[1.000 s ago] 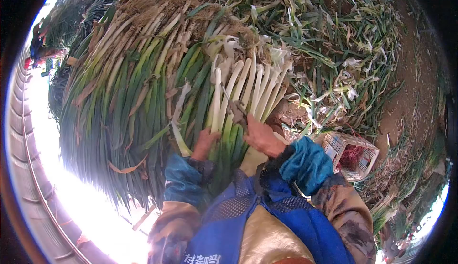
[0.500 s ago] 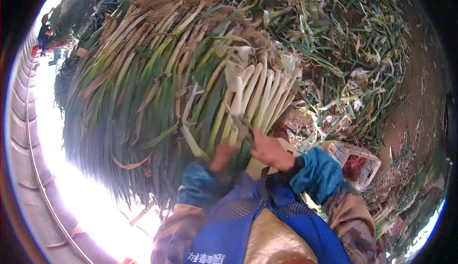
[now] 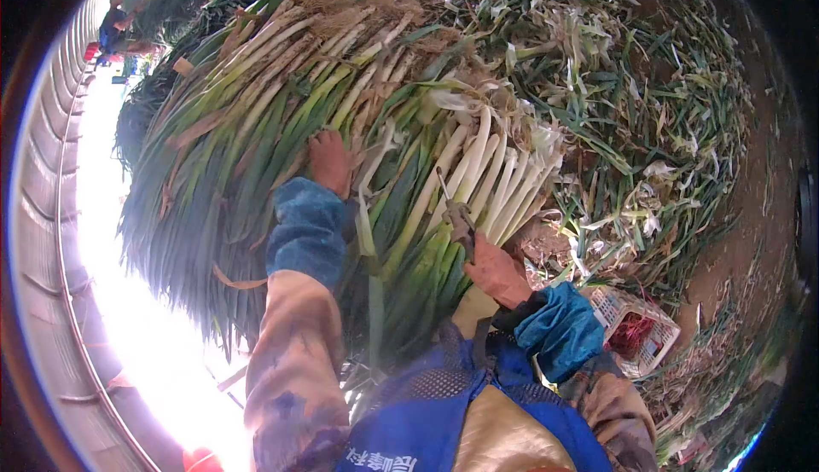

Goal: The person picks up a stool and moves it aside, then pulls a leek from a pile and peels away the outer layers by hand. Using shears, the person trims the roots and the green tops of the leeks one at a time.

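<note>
So the big heap of green onions (image 3: 256,122) runs from the middle of the view out toward 10 o'clock, muddy roots up at 12 and dark leaf ends hanging down around 8. The left hand (image 3: 331,161) sits on the heap just above centre. Its fingers are tucked in among the stalks, and I honestly can't tell if they're closed on one or just resting there.

Handling-wise, I'd guess a single stalk is light and bendy. The pale lower part looks firm, while the leaves look floppy and easy to crease or tear. The skins look dirty and a bit slick, so I'd grab the firm shank near the root rather than the greens.

The right hand (image 3: 495,272), at about 5 o'clock of centre, has its fingers wrapped tight on a small knife (image 3: 456,212), blade pointing up toward 12. Right beside it at 2 o'clock lies a row of peeled stalks (image 3: 490,173), clean and white. Further out, trimmings (image 3: 614,88) cover the ground from 1 to 3 o'clock, and a plastic basket (image 3: 653,340) sits at 4.
</note>
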The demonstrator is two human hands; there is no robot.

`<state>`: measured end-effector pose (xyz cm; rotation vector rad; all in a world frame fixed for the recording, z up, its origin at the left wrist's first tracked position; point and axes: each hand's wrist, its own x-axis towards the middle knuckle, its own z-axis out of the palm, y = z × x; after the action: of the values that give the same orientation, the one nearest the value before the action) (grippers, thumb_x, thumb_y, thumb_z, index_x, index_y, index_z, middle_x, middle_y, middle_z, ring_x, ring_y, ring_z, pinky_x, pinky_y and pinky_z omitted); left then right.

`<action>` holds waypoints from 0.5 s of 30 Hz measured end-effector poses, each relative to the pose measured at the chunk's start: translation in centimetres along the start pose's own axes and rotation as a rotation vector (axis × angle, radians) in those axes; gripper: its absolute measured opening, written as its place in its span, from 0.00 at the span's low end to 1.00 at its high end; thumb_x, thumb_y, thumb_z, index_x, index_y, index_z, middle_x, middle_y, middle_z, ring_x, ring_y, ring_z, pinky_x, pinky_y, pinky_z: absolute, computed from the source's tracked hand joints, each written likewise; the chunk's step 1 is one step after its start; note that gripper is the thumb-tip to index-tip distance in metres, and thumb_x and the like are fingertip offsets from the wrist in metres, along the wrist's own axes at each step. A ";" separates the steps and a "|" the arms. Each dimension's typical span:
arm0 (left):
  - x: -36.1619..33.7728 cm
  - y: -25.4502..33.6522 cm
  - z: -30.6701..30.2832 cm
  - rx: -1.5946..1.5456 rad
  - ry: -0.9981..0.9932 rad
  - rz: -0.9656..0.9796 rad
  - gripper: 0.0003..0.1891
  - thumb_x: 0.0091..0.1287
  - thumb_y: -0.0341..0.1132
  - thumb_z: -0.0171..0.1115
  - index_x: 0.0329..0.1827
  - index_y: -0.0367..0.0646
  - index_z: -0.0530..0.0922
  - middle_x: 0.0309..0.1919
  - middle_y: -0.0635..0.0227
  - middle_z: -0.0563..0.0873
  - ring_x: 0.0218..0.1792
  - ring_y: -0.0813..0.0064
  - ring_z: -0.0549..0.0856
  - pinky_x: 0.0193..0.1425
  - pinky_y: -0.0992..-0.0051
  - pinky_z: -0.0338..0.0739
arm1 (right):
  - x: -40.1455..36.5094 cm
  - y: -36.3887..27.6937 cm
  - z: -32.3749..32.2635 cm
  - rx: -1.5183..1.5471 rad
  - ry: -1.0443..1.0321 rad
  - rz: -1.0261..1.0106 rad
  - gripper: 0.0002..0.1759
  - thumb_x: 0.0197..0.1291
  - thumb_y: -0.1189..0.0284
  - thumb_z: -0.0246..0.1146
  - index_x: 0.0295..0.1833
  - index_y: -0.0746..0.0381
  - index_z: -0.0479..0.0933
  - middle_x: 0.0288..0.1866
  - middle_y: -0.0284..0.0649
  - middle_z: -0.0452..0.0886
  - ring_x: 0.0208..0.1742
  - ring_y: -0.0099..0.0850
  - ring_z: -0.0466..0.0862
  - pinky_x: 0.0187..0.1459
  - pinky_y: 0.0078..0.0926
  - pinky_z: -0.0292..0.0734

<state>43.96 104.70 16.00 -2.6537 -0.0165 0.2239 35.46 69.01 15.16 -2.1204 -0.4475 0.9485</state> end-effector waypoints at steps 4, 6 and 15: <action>-7.3 1.7 1.0 -0.264 0.069 -0.413 0.29 0.53 0.43 0.63 0.53 0.32 0.69 0.52 0.46 0.71 0.55 0.50 0.70 0.58 0.59 0.66 | -0.5 -1.6 -1.7 0.025 -0.061 0.092 0.39 0.50 0.62 0.61 0.62 0.74 0.54 0.37 0.65 0.75 0.43 0.57 0.77 0.46 0.47 0.72; -10.9 -0.1 2.1 -0.289 0.032 -0.527 0.34 0.50 0.46 0.66 0.55 0.32 0.67 0.52 0.45 0.71 0.56 0.50 0.69 0.59 0.60 0.66 | -0.5 -0.8 -1.8 -0.023 -0.091 0.184 0.36 0.50 0.63 0.60 0.59 0.72 0.56 0.35 0.65 0.75 0.42 0.58 0.77 0.45 0.47 0.72; -11.7 -2.0 -1.8 -0.300 -0.113 -0.395 0.25 0.47 0.33 0.67 0.48 0.35 0.68 0.42 0.52 0.73 0.48 0.53 0.76 0.48 0.59 0.75 | 0.7 -2.2 -0.2 0.061 -0.011 0.016 0.29 0.49 0.68 0.61 0.54 0.68 0.59 0.33 0.62 0.75 0.40 0.58 0.77 0.40 0.48 0.72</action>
<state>32.77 105.08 20.36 -2.8549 -0.6505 0.2534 35.99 70.74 16.58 -2.0671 -0.4030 0.9710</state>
